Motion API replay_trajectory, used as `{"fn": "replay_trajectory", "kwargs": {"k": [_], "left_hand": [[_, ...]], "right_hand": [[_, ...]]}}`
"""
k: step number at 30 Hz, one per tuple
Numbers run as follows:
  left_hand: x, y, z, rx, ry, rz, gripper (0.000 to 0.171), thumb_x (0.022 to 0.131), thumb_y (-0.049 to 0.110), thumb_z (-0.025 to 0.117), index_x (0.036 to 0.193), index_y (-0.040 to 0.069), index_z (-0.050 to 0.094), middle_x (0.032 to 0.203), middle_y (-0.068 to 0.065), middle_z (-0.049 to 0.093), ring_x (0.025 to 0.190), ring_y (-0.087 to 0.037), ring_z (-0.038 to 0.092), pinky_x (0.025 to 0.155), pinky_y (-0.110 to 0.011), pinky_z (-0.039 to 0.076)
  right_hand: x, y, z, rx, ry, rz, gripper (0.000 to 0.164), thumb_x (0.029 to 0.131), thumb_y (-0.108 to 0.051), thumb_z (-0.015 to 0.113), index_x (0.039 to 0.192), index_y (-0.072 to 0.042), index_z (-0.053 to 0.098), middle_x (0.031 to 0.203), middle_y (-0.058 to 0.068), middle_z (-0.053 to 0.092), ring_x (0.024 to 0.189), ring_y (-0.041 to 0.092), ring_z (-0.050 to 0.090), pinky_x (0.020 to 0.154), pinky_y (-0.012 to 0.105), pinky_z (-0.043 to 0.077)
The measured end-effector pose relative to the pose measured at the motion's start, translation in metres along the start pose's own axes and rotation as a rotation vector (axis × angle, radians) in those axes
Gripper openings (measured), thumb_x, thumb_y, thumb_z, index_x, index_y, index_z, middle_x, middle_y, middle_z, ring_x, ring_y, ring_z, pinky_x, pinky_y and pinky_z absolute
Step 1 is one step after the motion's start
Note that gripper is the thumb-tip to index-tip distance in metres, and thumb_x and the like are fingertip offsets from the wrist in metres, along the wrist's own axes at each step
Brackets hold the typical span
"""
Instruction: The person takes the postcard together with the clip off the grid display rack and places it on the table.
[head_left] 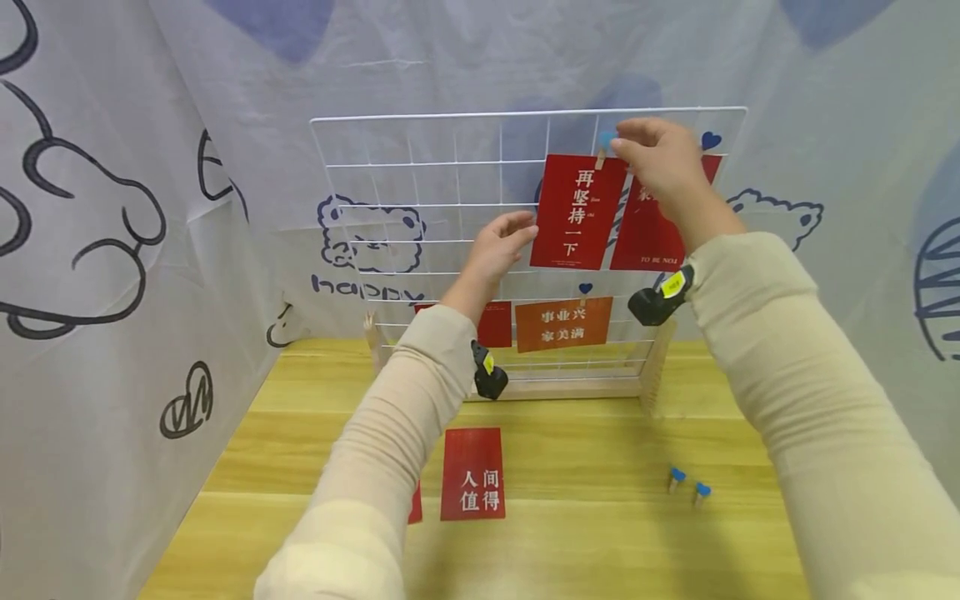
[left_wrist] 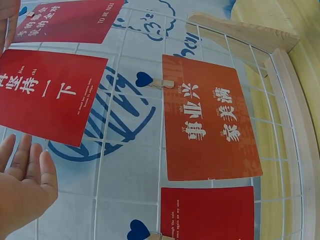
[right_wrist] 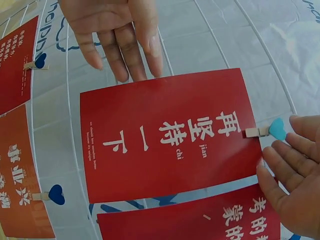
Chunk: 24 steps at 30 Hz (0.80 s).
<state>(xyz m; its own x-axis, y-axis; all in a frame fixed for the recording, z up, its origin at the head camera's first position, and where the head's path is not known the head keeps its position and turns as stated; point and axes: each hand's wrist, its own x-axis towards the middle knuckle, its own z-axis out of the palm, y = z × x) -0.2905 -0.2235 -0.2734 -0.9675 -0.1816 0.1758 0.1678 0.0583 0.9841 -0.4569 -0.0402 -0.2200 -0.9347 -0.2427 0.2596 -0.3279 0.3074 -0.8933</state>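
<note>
A red card with white characters [head_left: 576,212] hangs upright on the white wire grid [head_left: 431,206]. A wooden clothespin with a light blue heart [right_wrist: 257,132] grips its top edge. My right hand [head_left: 663,158] is beside that heart, its fingers loosely extended and not pinching the pin in the right wrist view. At the card's left edge is my left hand [head_left: 495,250], fingers extended and holding nothing. Whether its fingertips touch the card I cannot tell. Another red card [right_wrist: 190,217] hangs to the right, partly hidden by my right hand in the head view.
Lower on the grid hang an orange card [left_wrist: 207,120] and a red card [left_wrist: 207,212], with dark blue heart pins. A red card [head_left: 472,473] lies on the wooden table [head_left: 585,517], another partly behind my left sleeve. Two blue-heart clothespins [head_left: 677,477] lie at the right.
</note>
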Motion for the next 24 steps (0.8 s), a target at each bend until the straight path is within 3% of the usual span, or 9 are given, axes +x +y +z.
{"fn": "replay_trajectory", "kwargs": {"k": [8,14,20,24], "left_hand": [[0.001,0.001,0.003,0.035,0.002,-0.001,0.035,0.087,0.017,0.052,0.12,0.007,0.048,0.117,-0.005,0.049,0.106,-0.016,0.045,0.087,-0.031,0.039],[0.002,0.002,0.005,0.028,0.014,-0.013,0.033,0.087,0.015,0.052,0.118,0.005,0.049,0.116,-0.006,0.05,0.105,-0.017,0.045,0.087,-0.031,0.039],[0.002,0.001,0.009,0.023,0.064,-0.016,0.029,0.086,0.011,0.052,0.114,0.003,0.052,0.111,-0.008,0.052,0.1,-0.018,0.048,0.086,-0.035,0.039],[0.004,0.001,0.011,0.041,0.092,-0.028,0.027,0.086,0.012,0.053,0.112,0.004,0.054,0.106,-0.006,0.054,0.096,-0.016,0.048,0.082,-0.03,0.042]], "right_hand": [[-0.001,-0.014,0.006,-0.081,-0.021,0.038,0.044,0.078,-0.047,0.053,0.121,-0.038,0.045,0.126,-0.007,0.041,0.109,0.02,0.043,0.091,0.037,0.036],[-0.003,-0.021,0.012,-0.116,-0.008,0.025,0.041,0.083,-0.042,0.048,0.123,-0.032,0.046,0.122,-0.002,0.044,0.104,0.018,0.045,0.089,0.035,0.037],[-0.002,-0.023,0.014,-0.139,0.001,-0.005,0.036,0.084,-0.038,0.049,0.119,-0.029,0.052,0.12,-0.002,0.046,0.102,0.017,0.045,0.087,0.033,0.039],[-0.001,-0.023,0.014,-0.134,0.016,-0.016,0.034,0.082,-0.037,0.051,0.114,-0.027,0.056,0.116,-0.002,0.049,0.099,0.017,0.047,0.084,0.032,0.041]]}}
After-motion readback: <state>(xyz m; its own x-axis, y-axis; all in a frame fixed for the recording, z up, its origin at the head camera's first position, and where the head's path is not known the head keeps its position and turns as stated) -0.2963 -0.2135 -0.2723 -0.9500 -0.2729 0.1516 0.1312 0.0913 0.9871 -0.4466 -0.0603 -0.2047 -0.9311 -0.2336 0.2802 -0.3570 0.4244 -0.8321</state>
